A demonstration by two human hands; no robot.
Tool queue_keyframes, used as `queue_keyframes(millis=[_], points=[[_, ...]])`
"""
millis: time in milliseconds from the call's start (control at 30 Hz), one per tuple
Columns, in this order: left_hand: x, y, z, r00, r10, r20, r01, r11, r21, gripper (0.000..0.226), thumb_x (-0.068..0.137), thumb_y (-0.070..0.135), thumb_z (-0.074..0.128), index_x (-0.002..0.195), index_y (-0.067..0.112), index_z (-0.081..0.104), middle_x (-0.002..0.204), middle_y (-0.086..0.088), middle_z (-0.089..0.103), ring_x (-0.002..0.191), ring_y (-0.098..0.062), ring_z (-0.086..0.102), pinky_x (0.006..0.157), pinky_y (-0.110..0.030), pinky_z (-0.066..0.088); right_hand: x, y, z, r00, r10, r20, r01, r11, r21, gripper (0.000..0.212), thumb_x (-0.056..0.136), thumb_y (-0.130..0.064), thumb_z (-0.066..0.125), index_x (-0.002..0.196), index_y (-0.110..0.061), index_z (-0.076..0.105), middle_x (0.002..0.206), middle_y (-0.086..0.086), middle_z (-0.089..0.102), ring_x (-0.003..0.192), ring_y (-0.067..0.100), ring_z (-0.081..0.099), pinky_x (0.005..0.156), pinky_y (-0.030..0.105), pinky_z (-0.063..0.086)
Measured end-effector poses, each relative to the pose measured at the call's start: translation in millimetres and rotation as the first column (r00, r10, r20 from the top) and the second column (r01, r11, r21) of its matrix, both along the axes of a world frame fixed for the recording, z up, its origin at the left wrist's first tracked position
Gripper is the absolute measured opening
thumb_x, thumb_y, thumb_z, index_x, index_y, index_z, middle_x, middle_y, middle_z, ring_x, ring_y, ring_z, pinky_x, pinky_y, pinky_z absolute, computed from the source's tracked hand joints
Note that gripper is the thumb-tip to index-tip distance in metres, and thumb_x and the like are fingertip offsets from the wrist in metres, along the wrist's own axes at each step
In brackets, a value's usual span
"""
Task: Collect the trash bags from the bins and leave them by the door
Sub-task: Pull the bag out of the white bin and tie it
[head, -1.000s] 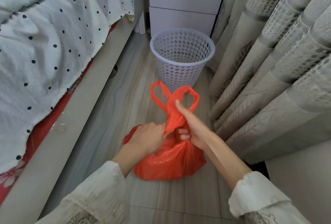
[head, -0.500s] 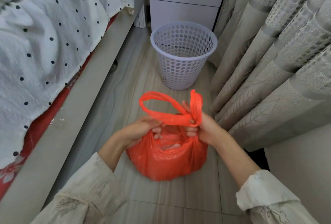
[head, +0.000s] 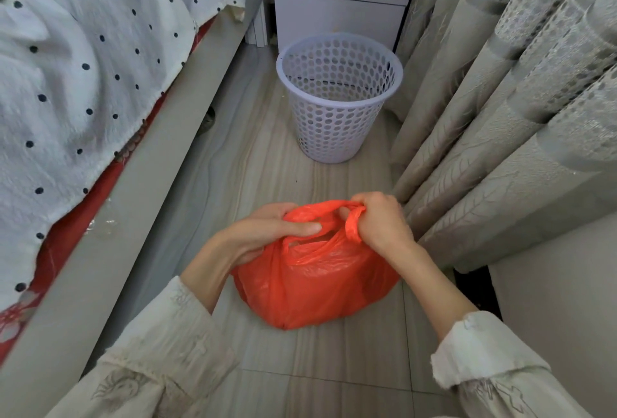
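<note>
orange trash bag sits on the tiled floor, between bed frame and curtains. left hand pinches one handle shut; right hand is fisted tight on the other. perforated bin stands upright beyond, apart from the bag.

One orange bag, one perforated bin, two hands.

We see the bag on the floor, the bin at twelve o'clock, bed at nine, curtains at three.
</note>
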State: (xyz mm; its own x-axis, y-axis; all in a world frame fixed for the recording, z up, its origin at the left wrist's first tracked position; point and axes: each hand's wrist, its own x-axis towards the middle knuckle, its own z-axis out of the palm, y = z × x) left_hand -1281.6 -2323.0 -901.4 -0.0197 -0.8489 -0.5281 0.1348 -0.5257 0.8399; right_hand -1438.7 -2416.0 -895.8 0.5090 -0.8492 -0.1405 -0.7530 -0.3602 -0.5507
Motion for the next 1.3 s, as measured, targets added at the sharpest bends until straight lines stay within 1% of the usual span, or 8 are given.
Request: queue_keyframes(millis=[100, 267, 433, 567, 933, 1033, 1167, 1300], points=[[-4.9, -4.5, 2.1, 0.933, -0.005, 0.360, 0.014, 1.000, -0.023, 0.018, 0.073, 0.006, 0.071, 0.075, 0.014, 0.056, 0.071, 0.000, 0.057, 0.064, -0.010, 0.054, 0.062, -0.022, 0.045, 1.5, 2.0, -2.7, 0.993, -0.056, 0.105, 0.057, 0.998, -0.005, 0.020, 0.082, -0.028, 0.061, 0.073, -0.012, 0.067, 0.082, 0.021, 0.067, 0.087, 0.036, 0.061, 0.068, 0.033, 0.043], [-2.6, -4.3, -6.3, 0.493, 0.035, 0.869, 0.057, 0.996, -0.073, 0.009, 0.079, 0.021, 0.059, 0.070, 0.018, 0.058, 0.074, -0.010, 0.069, 0.076, -0.022, 0.063, 0.068, -0.031, 0.044, 6.3, -1.5, -7.2, 0.931, -0.104, 0.350, -0.014, 0.948, 0.318, 0.029, 0.079, -0.025, 0.070, 0.054, -0.022, 0.056, 0.050, -0.003, 0.052, 0.046, 0.000, 0.044, 0.047, 0.017, 0.034], [-4.6, -2.0, -0.2, 0.956, 0.072, 0.285, -0.050, 0.995, -0.081, 0.018, 0.079, 0.013, 0.066, 0.094, 0.004, 0.069, 0.066, 0.003, 0.072, 0.067, 0.002, 0.060, 0.074, -0.019, 0.045, 4.4, -3.5, -0.7, 0.665, -0.369, 0.650, -0.119, 0.807, 0.579, 0.031, 0.089, -0.026, 0.057, 0.064, -0.008, 0.053, 0.038, -0.003, 0.042, 0.029, 0.006, 0.032, 0.033, 0.014, 0.020], [-3.9, -2.5, -0.5, 0.989, 0.148, 0.013, -0.146, 0.987, -0.063, 0.016, 0.077, 0.012, 0.065, 0.092, 0.012, 0.070, 0.082, 0.000, 0.073, 0.079, -0.010, 0.066, 0.075, -0.017, 0.052, 4.3, -3.8, 3.5, 0.638, -0.338, 0.693, -0.176, 0.811, 0.557, 0.037, 0.093, -0.032, 0.049, 0.068, -0.005, 0.052, 0.036, -0.005, 0.043, 0.031, 0.006, 0.031, 0.036, 0.018, 0.021], [8.3, -9.8, 4.6, 0.778, 0.573, -0.258, -0.628, 0.723, -0.288, 0.010, 0.089, 0.028, 0.048, 0.095, 0.029, 0.055, 0.094, 0.009, 0.060, 0.090, -0.008, 0.052, 0.075, -0.026, 0.039, 7.6, -6.2, -10.3, 0.596, -0.368, 0.714, -0.151, 0.822, 0.549, 0.048, 0.088, -0.054, 0.045, 0.082, -0.010, 0.064, 0.072, 0.012, 0.053, 0.064, 0.017, 0.049, 0.062, 0.028, 0.039], [19.3, -6.2, 12.9, 0.526, 0.614, -0.588, -0.800, 0.591, -0.099, 0.003, 0.089, 0.028, 0.047, 0.089, 0.030, 0.049, 0.097, 0.006, 0.061, 0.100, -0.014, 0.055, 0.078, -0.032, 0.050, 6.5, -15.8, -4.2, 0.362, -0.640, 0.677, -0.167, 0.670, 0.723, 0.046, 0.095, -0.046, 0.032, 0.082, -0.015, 0.063, 0.081, 0.001, 0.067, 0.078, 0.011, 0.064, 0.079, 0.027, 0.050], [23.1, 0.9, 9.7, 0.395, 0.636, -0.663, -0.863, 0.503, -0.032, 0.019, 0.091, 0.028, 0.046, 0.072, 0.023, 0.049, 0.078, -0.002, 0.057, 0.083, -0.018, 0.066, 0.090, -0.052, 0.046, -0.7, -22.7, -0.4, 0.049, -0.901, 0.432, -0.373, 0.384, 0.844, 0.065, 0.093, -0.052, 0.029, 0.055, -0.009, 0.060, 0.037, 0.002, 0.049, 0.036, 0.015, 0.053, 0.055, 0.029, 0.056], [30.4, 6.1, -5.3, 0.486, 0.748, -0.452, -0.861, 0.500, -0.098, 0.020, 0.093, 0.020, 0.045, 0.074, 0.028, 0.044, 0.042, 0.009, 0.029, 0.033, -0.004, 0.027, 0.038, -0.014, 0.034, -6.7, -29.5, -8.3, 0.303, -0.791, 0.532, -0.207, 0.490, 0.847, 0.078, 0.093, -0.059, 0.020, 0.040, -0.013, 0.054, 0.023, -0.007, 0.019, 0.020, 0.006, 0.017, 0.037, 0.006, 0.022]])
